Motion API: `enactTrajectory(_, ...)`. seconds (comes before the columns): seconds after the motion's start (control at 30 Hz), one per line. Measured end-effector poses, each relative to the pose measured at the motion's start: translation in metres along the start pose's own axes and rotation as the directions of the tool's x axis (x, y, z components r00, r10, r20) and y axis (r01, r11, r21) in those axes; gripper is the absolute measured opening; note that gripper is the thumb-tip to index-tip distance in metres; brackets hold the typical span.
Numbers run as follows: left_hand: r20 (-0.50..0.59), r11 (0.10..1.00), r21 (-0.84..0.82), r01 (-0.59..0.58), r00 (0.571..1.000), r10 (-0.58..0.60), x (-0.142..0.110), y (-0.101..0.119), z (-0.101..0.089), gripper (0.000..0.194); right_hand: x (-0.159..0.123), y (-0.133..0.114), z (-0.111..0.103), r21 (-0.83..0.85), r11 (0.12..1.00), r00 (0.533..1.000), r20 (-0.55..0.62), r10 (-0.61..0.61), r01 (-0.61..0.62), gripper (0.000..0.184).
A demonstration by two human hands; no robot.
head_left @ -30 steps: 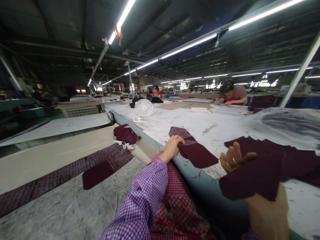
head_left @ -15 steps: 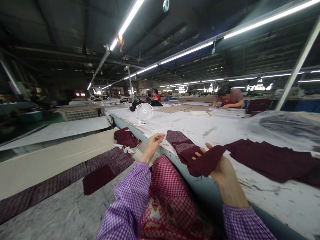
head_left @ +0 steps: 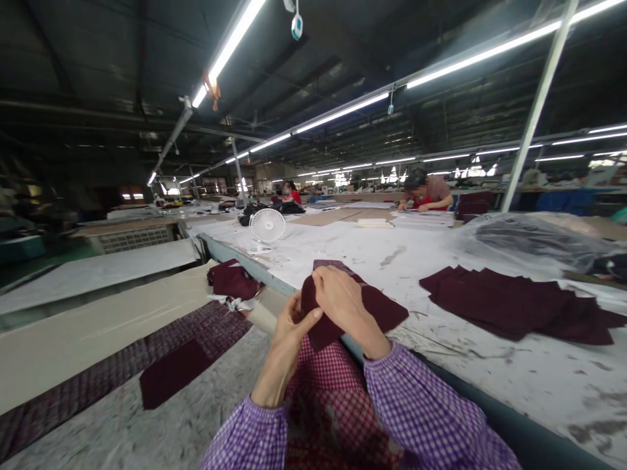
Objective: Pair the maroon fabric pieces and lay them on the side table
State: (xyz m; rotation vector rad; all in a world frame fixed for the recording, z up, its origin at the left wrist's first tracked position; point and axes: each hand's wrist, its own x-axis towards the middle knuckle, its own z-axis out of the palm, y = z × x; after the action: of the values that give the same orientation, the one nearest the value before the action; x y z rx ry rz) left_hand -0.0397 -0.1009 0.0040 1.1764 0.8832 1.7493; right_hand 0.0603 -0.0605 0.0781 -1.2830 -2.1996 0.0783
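Observation:
A dark maroon fabric piece (head_left: 386, 312) is held up at the near edge of the white table. My left hand (head_left: 287, 336) pinches its left edge, thumb in front and fingers partly hidden behind. Across the top of the piece lies my right hand (head_left: 343, 301), fingers curled down onto the same left edge, close to my left fingertips. Behind them, a speckled maroon piece (head_left: 330, 264) shows in part on the table. To the right a fanned stack of maroon pieces (head_left: 509, 303) rests on the white surface.
On the lower left surface lie a long row of speckled maroon pieces (head_left: 122, 362), a plain maroon piece (head_left: 174, 373) and a crumpled maroon bundle (head_left: 232, 279). A white fan (head_left: 267, 225) stands on the table (head_left: 343, 238). Clear plastic (head_left: 529, 238) lies far right; a person (head_left: 428, 194) works beyond.
My right hand has swung left with the maroon piece and turned over it. My left hand, empty before, now grips its left edge. The view has shifted slightly right.

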Motion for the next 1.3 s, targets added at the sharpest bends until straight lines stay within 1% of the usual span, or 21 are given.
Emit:
enactTrajectory(0.07, -0.077, 0.998, -0.064, -0.009, 0.997, 0.004, 0.009, 0.002, -0.002, 0.052, 0.022, -0.002, 0.001, 0.062, 0.997, 0.999, 0.009, -0.038, 0.037, 0.031)
enactTrajectory(0.13, -0.138, 0.991, -0.131, -0.009, 0.99, -0.01, 0.018, 0.003, -0.005, 0.049, 0.04, 0.003, 0.0, 0.142, 0.987, 0.995, 0.058, -0.081, 0.072, 0.024)
enactTrajectory(0.2, -0.164, 0.984, -0.176, 0.017, 0.985, -0.046, 0.025, 0.004, -0.008, 0.046, 0.05, 0.015, -0.002, 0.216, 0.971, 0.984, 0.122, -0.13, 0.102, 0.018)
enactTrajectory(0.27, -0.154, 0.983, -0.172, 0.066, 0.984, -0.094, 0.029, 0.003, -0.01, 0.043, 0.051, 0.032, -0.009, 0.292, 0.951, 0.967, 0.2, -0.161, 0.098, 0.016)
enactTrajectory(0.37, -0.07, 0.984, -0.102, 0.144, 0.986, -0.152, 0.03, 0.001, -0.005, 0.04, 0.031, 0.059, -0.026, 0.422, 0.907, 0.931, 0.334, -0.15, -0.005, 0.015)
enactTrajectory(0.43, 0.025, 0.986, -0.026, 0.165, 0.986, -0.165, 0.029, -0.003, 0.006, 0.035, 0.01, 0.073, -0.042, 0.511, 0.851, 0.903, 0.412, -0.119, -0.121, 0.014)
enactTrajectory(0.47, 0.071, 0.987, 0.023, 0.158, 0.985, -0.159, 0.029, -0.005, 0.014, 0.032, -0.001, 0.079, -0.051, 0.54, 0.82, 0.881, 0.462, -0.099, -0.191, 0.015)
enactTrajectory(0.53, 0.155, 0.984, 0.14, 0.109, 0.979, -0.131, 0.029, -0.011, 0.033, 0.023, -0.021, 0.09, -0.069, 0.555, 0.765, 0.819, 0.57, -0.063, -0.327, 0.019)
enactTrajectory(0.63, 0.272, 0.931, 0.364, -0.038, 0.96, -0.067, 0.033, -0.021, 0.064, 0.01, -0.04, 0.109, -0.09, 0.528, 0.712, 0.721, 0.691, -0.044, -0.463, 0.023)
enactTrajectory(0.7, 0.343, 0.856, 0.499, -0.134, 0.938, -0.053, 0.036, -0.03, 0.083, 0.01, -0.044, 0.129, -0.097, 0.534, 0.683, 0.688, 0.723, -0.062, -0.499, 0.027)
enactTrajectory(0.73, 0.364, 0.813, 0.557, -0.171, 0.93, -0.053, 0.037, -0.034, 0.09, 0.01, -0.045, 0.141, -0.098, 0.533, 0.678, 0.683, 0.728, -0.062, -0.506, 0.03)
enactTrajectory(0.77, 0.371, 0.767, 0.61, -0.2, 0.927, -0.053, 0.039, -0.039, 0.096, 0.012, -0.044, 0.155, -0.097, 0.515, 0.69, 0.682, 0.73, -0.042, -0.508, 0.034)
enactTrajectory(0.83, 0.355, 0.674, 0.701, -0.232, 0.934, -0.048, 0.042, -0.051, 0.103, 0.017, -0.039, 0.185, -0.091, 0.424, 0.765, 0.704, 0.708, 0.055, -0.486, 0.04)
enactTrajectory(0.87, 0.34, 0.635, 0.735, -0.239, 0.939, -0.04, 0.044, -0.057, 0.104, 0.02, -0.037, 0.199, -0.086, 0.356, 0.815, 0.725, 0.68, 0.11, -0.457, 0.041)
enactTrajectory(0.9, 0.329, 0.609, 0.754, -0.245, 0.944, -0.028, 0.045, -0.062, 0.104, 0.022, -0.034, 0.212, -0.081, 0.294, 0.865, 0.757, 0.638, 0.139, -0.407, 0.039)
enactTrajectory(0.93, 0.327, 0.598, 0.76, -0.253, 0.945, -0.016, 0.046, -0.067, 0.103, 0.023, -0.031, 0.222, -0.076, 0.24, 0.911, 0.794, 0.593, 0.137, -0.336, 0.035)
enactTrajectory(1.0, 0.348, 0.597, 0.75, -0.285, 0.938, 0.011, 0.048, -0.076, 0.102, 0.025, -0.026, 0.234, -0.067, 0.179, 0.971, 0.864, 0.501, 0.048, -0.158, 0.029)
enactTrajectory(1.07, 0.379, 0.578, 0.746, -0.332, 0.925, 0.041, 0.049, -0.08, 0.1, 0.027, -0.023, 0.236, -0.06, 0.144, 0.99, 0.901, 0.428, -0.069, 0.007, 0.028)
enactTrajectory(1.13, 0.406, 0.536, 0.762, -0.364, 0.913, 0.042, 0.05, -0.08, 0.1, 0.03, -0.022, 0.232, -0.054, 0.108, 0.985, 0.913, 0.374, -0.164, 0.133, 0.028)
enactTrajectory(1.2, 0.425, 0.5, 0.782, -0.372, 0.905, 0.01, 0.05, -0.077, 0.101, 0.032, -0.021, 0.227, -0.049, 0.066, 0.971, 0.909, 0.343, -0.237, 0.229, 0.026)
enactTrajectory(1.3, 0.435, 0.469, 0.806, -0.361, 0.899, -0.055, 0.05, -0.07, 0.102, 0.033, -0.021, 0.223, -0.043, 0.017, 0.954, 0.903, 0.318, -0.29, 0.3, 0.023)
